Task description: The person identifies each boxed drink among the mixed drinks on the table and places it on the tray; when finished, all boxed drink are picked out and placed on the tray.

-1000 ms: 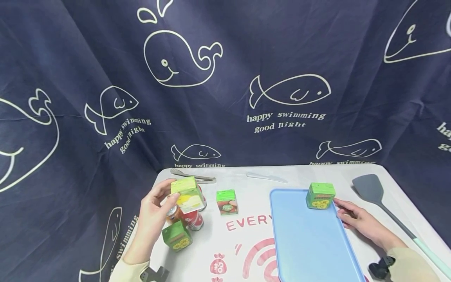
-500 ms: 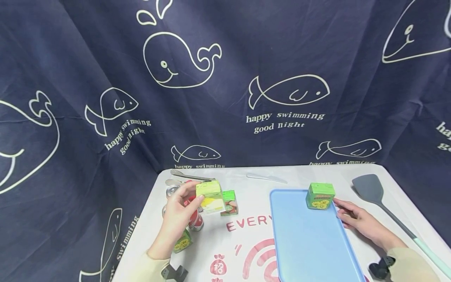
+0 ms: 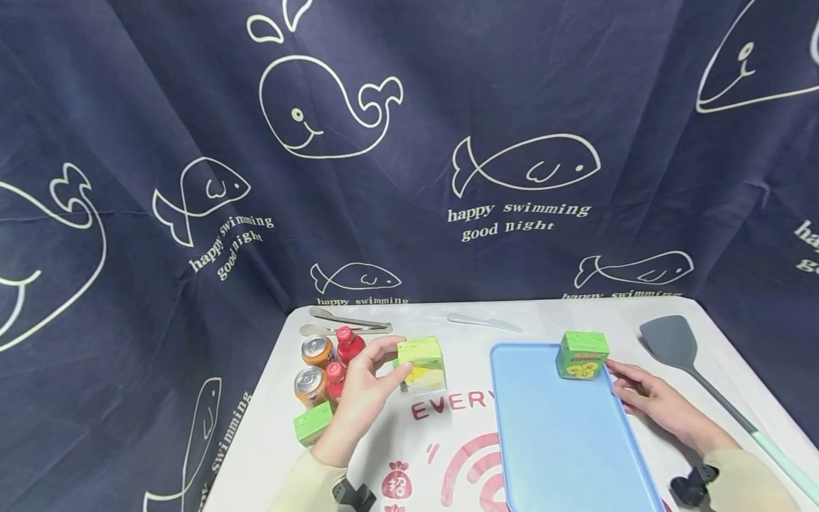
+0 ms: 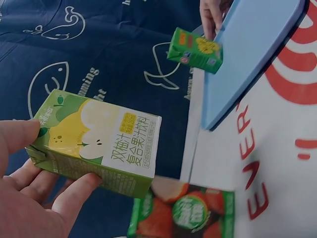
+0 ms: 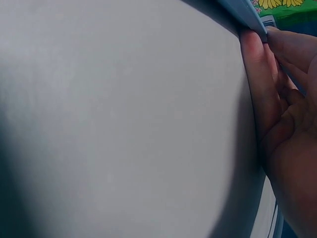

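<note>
In the head view my left hand (image 3: 365,395) holds a light green and white juice carton (image 3: 422,366) above the table, thumb on one side and fingers on the other. The left wrist view shows the yellow fruit picture on that juice carton (image 4: 99,134). Behind it is another carton (image 4: 181,213) with red fruit, mostly hidden in the head view. A green carton with yellow flowers (image 3: 582,357) stands at the far right corner of the blue tray (image 3: 563,427). At the tray's right rim, my right hand (image 3: 659,402) pinches the edge between thumb and fingers.
Two orange cans (image 3: 311,384), two red-capped bottles (image 3: 348,345) and a green carton (image 3: 313,423) stand left. Metal tongs (image 3: 352,323) and a clear plastic knife (image 3: 484,323) lie at the back. A grey spatula (image 3: 672,341) lies right of the tray.
My left hand has carried the juice carton rightward, away from the cans and bottles, until it is in front of the red-fruit carton. My right hand and the tray have stayed put.
</note>
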Demonstrator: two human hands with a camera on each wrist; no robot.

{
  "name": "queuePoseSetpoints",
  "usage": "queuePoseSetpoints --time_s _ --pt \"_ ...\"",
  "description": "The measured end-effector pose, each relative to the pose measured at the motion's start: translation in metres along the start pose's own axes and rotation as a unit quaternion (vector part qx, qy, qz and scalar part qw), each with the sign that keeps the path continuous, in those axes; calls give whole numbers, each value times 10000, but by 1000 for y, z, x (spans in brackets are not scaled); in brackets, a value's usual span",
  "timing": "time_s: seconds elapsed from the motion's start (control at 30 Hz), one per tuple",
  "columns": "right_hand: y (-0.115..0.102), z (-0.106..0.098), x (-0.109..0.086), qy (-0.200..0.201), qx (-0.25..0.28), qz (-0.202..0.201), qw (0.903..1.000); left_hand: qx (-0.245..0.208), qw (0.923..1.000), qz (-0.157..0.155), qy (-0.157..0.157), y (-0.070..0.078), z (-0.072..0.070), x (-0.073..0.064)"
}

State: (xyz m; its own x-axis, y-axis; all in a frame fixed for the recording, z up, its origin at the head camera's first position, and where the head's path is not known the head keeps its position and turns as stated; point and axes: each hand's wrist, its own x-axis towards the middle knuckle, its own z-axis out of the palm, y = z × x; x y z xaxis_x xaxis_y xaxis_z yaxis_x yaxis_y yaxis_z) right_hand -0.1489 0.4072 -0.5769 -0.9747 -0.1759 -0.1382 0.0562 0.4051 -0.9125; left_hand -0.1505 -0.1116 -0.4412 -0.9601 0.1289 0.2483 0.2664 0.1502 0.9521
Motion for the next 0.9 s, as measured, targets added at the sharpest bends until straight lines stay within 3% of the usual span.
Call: queuePoseSetpoints --time_s 0.3,0.6,0.9 --pt "2 1 1 -3 -9 -7 10000 -232 9992 -64 -319 -19 29 6" --pt "2 0 1 29 4 -32 10000 -250 9985 -371 -324 -31 63 10" --pt "3 1 1 20 16 -103 9999 -424 9972 -353 -495 -42 98 10"
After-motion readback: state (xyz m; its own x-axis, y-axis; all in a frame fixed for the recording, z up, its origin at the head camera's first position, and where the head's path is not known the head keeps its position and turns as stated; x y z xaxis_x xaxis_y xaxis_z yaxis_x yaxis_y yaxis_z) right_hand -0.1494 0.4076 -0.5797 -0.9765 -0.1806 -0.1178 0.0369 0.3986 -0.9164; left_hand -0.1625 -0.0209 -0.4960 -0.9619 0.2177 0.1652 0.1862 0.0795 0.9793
